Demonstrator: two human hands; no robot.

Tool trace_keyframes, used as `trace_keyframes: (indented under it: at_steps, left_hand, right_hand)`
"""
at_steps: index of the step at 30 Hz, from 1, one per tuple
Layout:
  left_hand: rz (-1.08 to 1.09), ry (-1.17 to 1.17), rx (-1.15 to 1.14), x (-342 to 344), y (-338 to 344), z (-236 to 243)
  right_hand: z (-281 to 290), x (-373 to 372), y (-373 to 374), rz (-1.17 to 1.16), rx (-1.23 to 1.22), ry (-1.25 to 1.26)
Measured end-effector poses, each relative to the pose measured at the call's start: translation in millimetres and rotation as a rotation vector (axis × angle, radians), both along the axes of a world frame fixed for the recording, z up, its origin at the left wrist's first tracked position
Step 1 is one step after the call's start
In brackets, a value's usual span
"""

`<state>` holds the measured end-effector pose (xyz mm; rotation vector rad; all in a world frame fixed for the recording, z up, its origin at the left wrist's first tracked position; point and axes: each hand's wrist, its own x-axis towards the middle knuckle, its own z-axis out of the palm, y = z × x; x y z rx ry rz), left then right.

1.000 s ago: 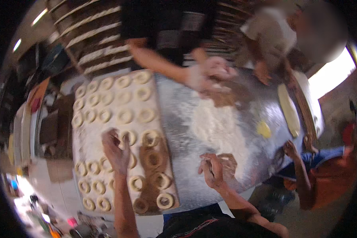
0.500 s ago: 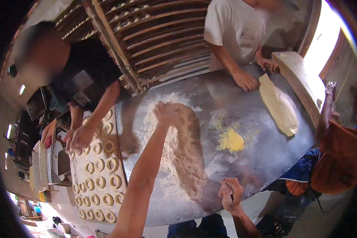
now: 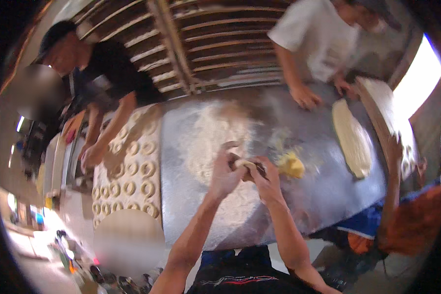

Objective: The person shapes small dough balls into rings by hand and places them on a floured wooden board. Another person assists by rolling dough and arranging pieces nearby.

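Note:
Above the middle of the metal table (image 3: pixel 181 215), both of my hands meet at a small pale piece of dough (image 3: pixel 245 164). My left hand (image 3: pixel 226 175) grips it from the left, thumb pressed against it. From the other side my right hand (image 3: pixel 265 179) closes its fingers and thumb on the same piece. Its ends are partly hidden by my fingers. Beneath and beyond my hands spreads white flour (image 3: pixel 206 132). A soft yellow lump (image 3: pixel 291 165) lies on the table just right of my right hand.
A floured board with rows of dough rings (image 3: pixel 147 169) lies at the left, where a co-worker's hands (image 3: pixel 92 156) reach over it. Far right rests a long slab of pale dough (image 3: pixel 352 139), near another co-worker's hand (image 3: pixel 306 97). A third person's arm (image 3: pixel 393 166) is at the right edge.
My left hand has drawn back from the far side of the flour, and my right hand has come up to it. Both now hold a piece of dough.

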<state>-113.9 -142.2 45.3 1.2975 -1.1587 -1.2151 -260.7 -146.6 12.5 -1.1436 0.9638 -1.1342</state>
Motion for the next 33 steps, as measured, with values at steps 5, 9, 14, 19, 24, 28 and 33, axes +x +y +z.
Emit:
trace_keyframes:
  at_steps: [5, 9, 14, 19, 24, 28, 33]
  left_hand:
    - [-0.325, -0.403, 0.002, 74, 33, 30]
    - [-0.178, -0.624, -0.255, 99, 39, 29]
    - [-0.315, -0.543, -0.040, 136, 44, 1]
    - [0.166, 0.381, 0.052, 150, 68, -11]
    - [0.749, 0.155, -0.249, 120, 98, -16]
    - [0.717, -0.559, -0.583, 119, 125, -19]
    - [0.814, -0.342, -0.371, 140, 144, -18]
  right_hand:
    - [28, 36, 19, 0.278, 0.210, 0.089]
    - [31, 84, 32, 0.210, -0.454, 0.652]
    - [24, 121, 35, 0.136, 0.036, 0.538]
    - [9, 138, 49, 0.166, -0.320, 0.576]
    - [6, 159, 75, 0.527, 0.407, -0.512]
    - [19, 168, 85, 0.527, 0.311, -0.415]
    - [20, 187, 89, 0.587, 0.251, -0.329]
